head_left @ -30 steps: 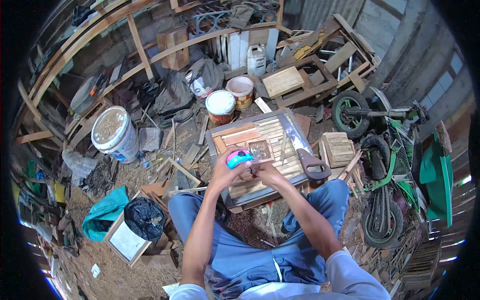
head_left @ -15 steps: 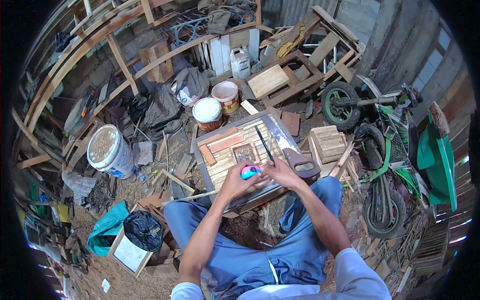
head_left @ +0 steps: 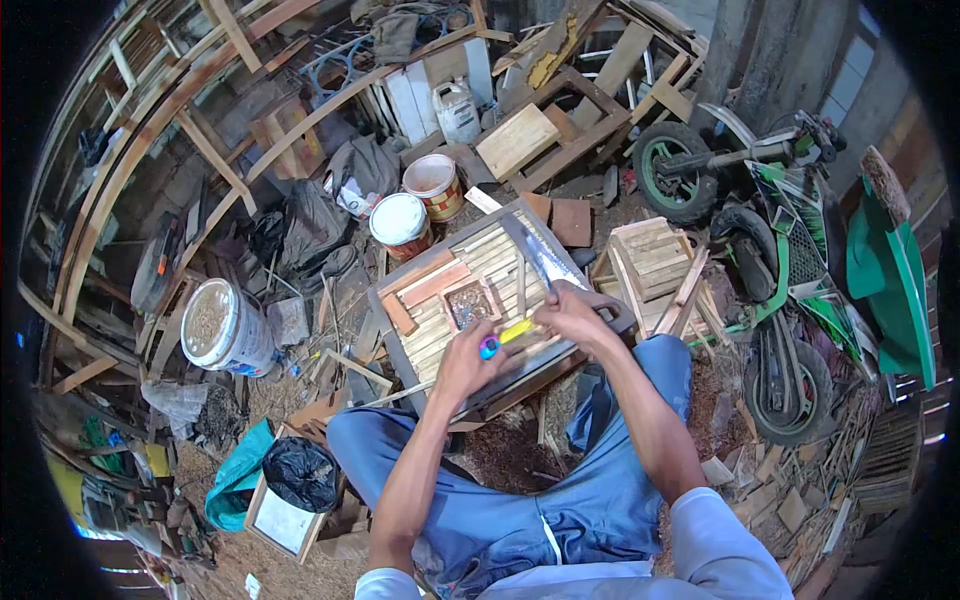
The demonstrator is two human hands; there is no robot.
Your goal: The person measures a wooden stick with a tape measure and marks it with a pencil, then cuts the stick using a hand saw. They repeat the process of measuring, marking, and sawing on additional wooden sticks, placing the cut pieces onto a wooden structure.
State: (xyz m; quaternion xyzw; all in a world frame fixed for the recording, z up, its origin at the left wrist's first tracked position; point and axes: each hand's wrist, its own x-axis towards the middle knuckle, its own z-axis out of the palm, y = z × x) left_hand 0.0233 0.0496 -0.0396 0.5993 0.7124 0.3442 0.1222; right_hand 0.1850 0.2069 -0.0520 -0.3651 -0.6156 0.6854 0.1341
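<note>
Since the earlier frame, yellow tape has come out of the tape measure [head_left: 489,347]. I see my left hand [head_left: 466,362] gripping its case; my right hand [head_left: 572,313] pinches the tape end, running right across the wooden panel [head_left: 480,290].

Under both hands [head_left: 470,362] stands a low wooden board [head_left: 400,345] with slats [head_left: 487,257], a handsaw [head_left: 545,262] and a small box [head_left: 468,301].

White bucket [head_left: 222,328], green motorbike [head_left: 785,255], black bag [head_left: 299,472], paint cans [head_left: 402,222].
</note>
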